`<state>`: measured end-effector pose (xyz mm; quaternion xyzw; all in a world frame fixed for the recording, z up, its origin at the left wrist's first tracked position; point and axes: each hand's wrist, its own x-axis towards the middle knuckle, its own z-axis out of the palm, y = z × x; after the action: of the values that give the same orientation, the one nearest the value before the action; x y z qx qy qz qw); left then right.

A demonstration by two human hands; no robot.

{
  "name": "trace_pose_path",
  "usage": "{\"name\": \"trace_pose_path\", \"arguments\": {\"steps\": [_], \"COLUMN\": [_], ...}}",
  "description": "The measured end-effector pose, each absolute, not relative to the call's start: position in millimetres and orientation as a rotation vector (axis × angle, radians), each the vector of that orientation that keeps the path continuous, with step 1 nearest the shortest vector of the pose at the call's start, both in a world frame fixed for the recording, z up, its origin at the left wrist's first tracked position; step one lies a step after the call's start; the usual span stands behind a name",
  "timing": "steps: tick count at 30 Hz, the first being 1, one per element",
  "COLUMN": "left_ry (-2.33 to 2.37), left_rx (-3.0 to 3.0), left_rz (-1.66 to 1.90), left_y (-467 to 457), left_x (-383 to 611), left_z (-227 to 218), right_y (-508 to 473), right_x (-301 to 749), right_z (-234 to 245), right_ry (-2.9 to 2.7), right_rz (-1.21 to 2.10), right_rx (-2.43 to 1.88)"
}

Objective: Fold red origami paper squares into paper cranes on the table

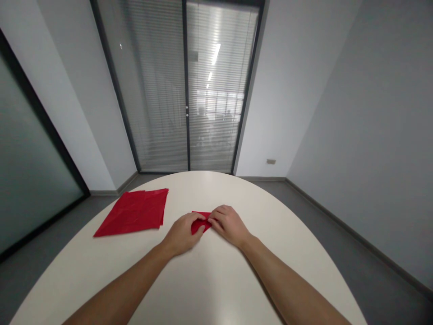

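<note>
A small folded piece of red paper (199,224) lies on the white table in front of me, partly covered by both hands. My left hand (184,232) grips its left side, with the thumb low and the fingers curled over the top. From the right, my right hand (230,224) pinches the paper's edge between thumb and fingers. The fingertips of the two hands almost meet over the paper. Its exact folds are too small to make out.
Several larger red sheets (135,212) lie in a loose stack to the left, near the table's far left edge. The round white table (209,189) curves away toward a glass partition with blinds (216,135). Grey walls stand on both sides.
</note>
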<state>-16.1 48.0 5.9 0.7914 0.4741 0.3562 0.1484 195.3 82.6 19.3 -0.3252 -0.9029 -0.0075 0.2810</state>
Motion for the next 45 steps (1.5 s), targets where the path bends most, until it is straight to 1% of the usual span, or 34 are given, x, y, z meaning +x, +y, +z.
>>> {"name": "trace_pose_path", "arguments": {"steps": [5, 10, 14, 20, 23, 29, 38, 45], "left_ry": [1.44, 1.496, 1.565, 1.563, 1.52, 1.48, 1.538, 1.533], "left_rx": [2.342, 2.389, 2.371, 2.342, 2.321, 2.286, 2.411, 2.328], "left_rz": [1.098, 1.131, 1.17, 1.274, 1.305, 1.335, 1.269, 1.329], "left_y": [46.3, 47.0, 48.5, 50.2, 50.8, 49.7, 48.4, 50.1], "left_x": [-14.1, -13.0, -14.2, -15.6, -15.7, -16.1, -15.8, -16.5], "left_z": [8.9, 11.5, 12.8, 11.9, 11.7, 12.8, 14.0, 13.2], "right_y": [78.6, 77.4, 79.0, 81.0, 80.6, 84.2, 82.5, 79.9], "right_x": [191.5, 191.5, 193.1, 191.3, 188.8, 187.9, 189.6, 185.3], "right_z": [22.9, 23.7, 19.4, 7.4, 5.8, 5.1, 7.6, 7.0], "right_ry": [-2.412, -2.344, -2.162, -1.954, -1.875, -1.775, -1.871, -1.868], "right_rz": [-0.145, -0.088, 0.046, 0.437, 0.541, 0.528, 0.402, 0.483], "right_rx": [-0.811, -0.818, -0.9, -1.059, -1.052, -0.93, -0.909, -0.853]}}
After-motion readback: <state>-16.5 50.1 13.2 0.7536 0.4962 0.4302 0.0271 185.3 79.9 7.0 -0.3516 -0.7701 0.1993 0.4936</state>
